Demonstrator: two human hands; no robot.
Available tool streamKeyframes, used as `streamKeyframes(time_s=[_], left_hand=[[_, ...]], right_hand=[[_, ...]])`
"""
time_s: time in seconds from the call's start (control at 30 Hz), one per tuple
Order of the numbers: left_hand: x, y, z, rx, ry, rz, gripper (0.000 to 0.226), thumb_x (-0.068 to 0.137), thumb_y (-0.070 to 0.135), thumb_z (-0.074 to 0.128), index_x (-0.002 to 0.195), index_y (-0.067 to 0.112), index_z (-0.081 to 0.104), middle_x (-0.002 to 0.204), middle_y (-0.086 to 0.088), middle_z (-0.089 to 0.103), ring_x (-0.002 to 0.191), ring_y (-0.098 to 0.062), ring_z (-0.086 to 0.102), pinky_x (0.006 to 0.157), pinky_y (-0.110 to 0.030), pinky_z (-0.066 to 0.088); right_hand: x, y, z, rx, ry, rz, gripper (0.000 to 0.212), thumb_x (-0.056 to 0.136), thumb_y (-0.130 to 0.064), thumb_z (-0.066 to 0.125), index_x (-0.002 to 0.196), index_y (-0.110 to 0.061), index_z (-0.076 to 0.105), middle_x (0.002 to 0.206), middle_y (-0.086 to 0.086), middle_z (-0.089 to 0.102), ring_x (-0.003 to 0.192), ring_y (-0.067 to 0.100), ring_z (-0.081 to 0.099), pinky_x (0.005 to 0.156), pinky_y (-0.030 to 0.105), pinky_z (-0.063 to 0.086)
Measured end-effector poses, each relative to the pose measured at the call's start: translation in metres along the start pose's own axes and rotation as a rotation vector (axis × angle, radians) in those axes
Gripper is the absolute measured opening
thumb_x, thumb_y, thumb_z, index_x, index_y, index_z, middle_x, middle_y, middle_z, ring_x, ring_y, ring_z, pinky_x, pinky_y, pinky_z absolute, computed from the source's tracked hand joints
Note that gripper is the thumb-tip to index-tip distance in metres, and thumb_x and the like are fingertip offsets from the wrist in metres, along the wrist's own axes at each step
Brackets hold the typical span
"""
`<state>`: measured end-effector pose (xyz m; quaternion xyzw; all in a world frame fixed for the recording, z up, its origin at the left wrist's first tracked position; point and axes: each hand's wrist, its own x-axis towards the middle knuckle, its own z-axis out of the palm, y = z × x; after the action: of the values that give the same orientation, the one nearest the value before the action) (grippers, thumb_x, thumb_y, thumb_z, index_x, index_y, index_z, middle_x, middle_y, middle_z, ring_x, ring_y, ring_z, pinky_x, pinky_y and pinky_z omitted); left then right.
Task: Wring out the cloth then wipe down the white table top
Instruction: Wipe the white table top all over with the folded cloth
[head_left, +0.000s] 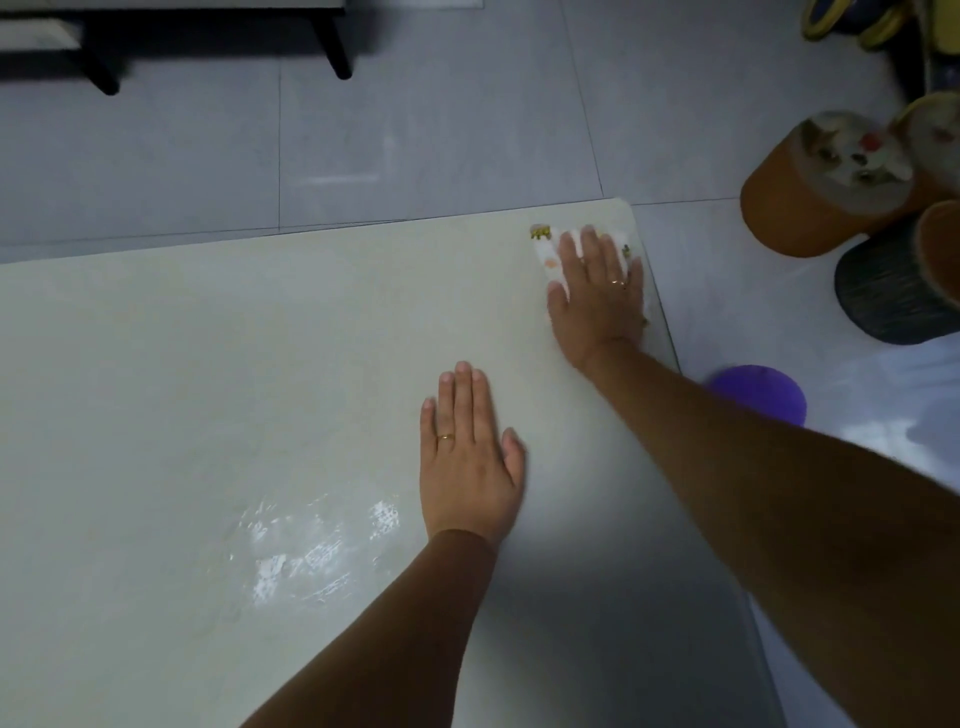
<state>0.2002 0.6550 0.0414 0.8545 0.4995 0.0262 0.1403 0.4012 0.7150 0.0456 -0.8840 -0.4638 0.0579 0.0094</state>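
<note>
The white table top (234, 389) fills the lower left of the view. At its far right corner lies a white cloth (545, 247) with small coloured prints. My right hand (597, 296) presses flat on that cloth, fingers spread, and covers most of it. My left hand (467, 457) rests palm down on the bare table nearer to me, fingers together, holding nothing. A wet, shiny streaked patch (311, 545) shows on the table to the left of my left forearm.
Past the table's right edge, round stools stand on the grey tiled floor: an orange one (810, 192), a dark one (893, 296) and a purple one (758, 392). Black furniture legs (332, 41) stand at the top left.
</note>
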Motion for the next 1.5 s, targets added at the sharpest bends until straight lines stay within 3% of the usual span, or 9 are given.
streamKeyframes(time_s=[0.1,0.23,0.3,0.63,0.83,1.0,1.23,1.4,1.5], left_hand=[[-0.001,0.0,0.0,-0.007,-0.014,-0.009,0.064,0.093,0.034,0.023,0.151,0.007,0.016,0.159,-0.011,0.013,0.148,-0.023,0.007,0.12,-0.04,0.007],[0.0,0.0,-0.001,-0.013,-0.016,-0.007,0.064,0.093,0.034,0.024,0.151,0.007,0.018,0.159,-0.011,0.015,0.148,-0.023,0.008,0.12,-0.04,0.009],[0.0,0.001,-0.001,-0.012,-0.014,-0.003,0.064,0.093,0.034,0.024,0.151,0.007,0.018,0.159,-0.011,0.015,0.148,-0.023,0.008,0.12,-0.041,0.009],[0.002,0.0,-0.002,0.012,-0.015,-0.004,0.064,0.092,0.034,0.023,0.149,0.006,0.021,0.157,-0.013,0.021,0.147,-0.025,0.015,0.119,-0.042,0.01],[0.0,-0.001,-0.003,-0.015,-0.01,0.007,0.065,0.092,0.035,0.021,0.15,0.006,0.019,0.158,-0.012,0.018,0.147,-0.024,0.011,0.12,-0.037,0.003],[0.0,0.0,-0.003,-0.023,0.02,0.007,0.066,0.09,0.035,0.02,0.15,0.005,0.022,0.158,-0.012,0.02,0.147,-0.025,0.013,0.12,-0.036,0.0],[-0.005,0.0,-0.004,-0.011,0.039,0.007,0.067,0.091,0.036,0.016,0.149,0.004,0.023,0.158,-0.014,0.02,0.147,-0.028,0.013,0.119,-0.038,-0.001],[-0.048,0.009,-0.002,-0.036,0.031,-0.004,0.064,0.092,0.034,0.022,0.148,0.002,0.027,0.155,-0.015,0.025,0.145,-0.031,0.02,0.118,-0.042,0.007],[-0.097,0.02,0.006,-0.045,-0.027,0.061,0.061,0.094,0.032,0.026,0.148,0.003,0.027,0.156,-0.014,0.024,0.145,-0.029,0.02,0.12,-0.043,0.01]], right_hand=[[-0.003,-0.05,0.009,0.044,-0.025,0.138,0.059,0.098,-0.036,0.024,0.151,-0.021,0.003,0.16,0.003,-0.001,0.147,0.023,-0.001,0.115,0.051,-0.004],[0.001,-0.033,0.001,0.022,-0.069,-0.366,0.058,0.097,-0.036,0.031,0.15,-0.027,0.011,0.16,-0.001,0.006,0.147,0.018,0.005,0.117,0.045,-0.002],[0.016,0.0,-0.002,-0.041,-0.026,-0.474,0.057,0.096,-0.034,0.035,0.15,-0.026,0.017,0.159,0.001,0.013,0.146,0.02,0.012,0.116,0.044,0.002],[0.028,0.007,-0.003,0.07,-0.009,0.262,0.057,0.098,-0.04,0.023,0.151,-0.023,0.007,0.16,0.003,0.003,0.146,0.027,0.003,0.115,0.058,0.005],[-0.02,0.039,-0.003,-0.061,-0.019,-0.196,0.057,0.098,-0.035,0.032,0.15,-0.02,0.014,0.159,0.008,0.012,0.145,0.029,0.012,0.115,0.054,0.011],[-0.06,0.048,-0.003,0.037,-0.022,0.165,0.057,0.099,-0.036,0.027,0.151,-0.02,0.008,0.159,0.009,0.005,0.145,0.033,0.006,0.117,0.055,0.009],[-0.118,0.066,0.0,-0.086,-0.091,-0.191,0.06,0.098,-0.035,0.03,0.151,-0.02,0.006,0.16,0.007,0.004,0.146,0.027,0.004,0.118,0.05,0.003],[-0.146,0.068,0.005,-0.03,-0.069,0.081,0.058,0.099,-0.037,0.025,0.151,-0.021,0.003,0.16,0.007,0.002,0.146,0.029,0.003,0.117,0.05,0.005],[-0.171,0.067,0.009,-0.023,-0.081,0.093,0.059,0.099,-0.037,0.025,0.151,-0.021,0.002,0.16,0.007,0.0,0.146,0.029,0.001,0.116,0.05,0.006]])
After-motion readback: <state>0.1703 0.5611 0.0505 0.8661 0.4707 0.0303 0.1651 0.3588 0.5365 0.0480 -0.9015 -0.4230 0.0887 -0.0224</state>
